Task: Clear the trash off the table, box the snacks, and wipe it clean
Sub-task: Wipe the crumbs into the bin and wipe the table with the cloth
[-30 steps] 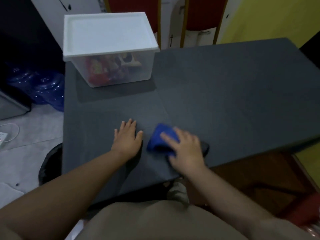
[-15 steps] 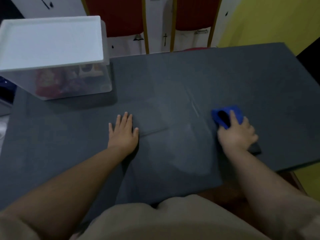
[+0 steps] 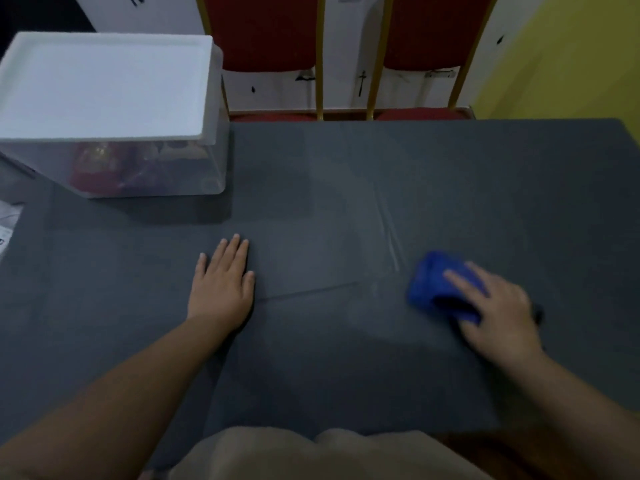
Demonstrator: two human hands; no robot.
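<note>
A dark grey table point(image 3: 433, 188) fills most of the view. My right hand point(image 3: 498, 313) presses a folded blue cloth point(image 3: 433, 282) flat on the table at the right; the fingers lie over the cloth. My left hand point(image 3: 223, 282) rests palm down on the table near the middle, fingers together, holding nothing. A clear plastic box point(image 3: 145, 171) with a white lid point(image 3: 104, 84) stands at the far left; red and purple snack packets show through its wall.
Two red chairs with gold frames point(image 3: 318, 64) stand behind the table's far edge. A yellow wall point(image 3: 571, 57) is at the right. Faint damp streaks point(image 3: 391, 244) mark the tabletop left of the cloth.
My right hand slid the blue cloth from beside my left hand out to the right across the table. The view shifted right, so the box now sits further left.
</note>
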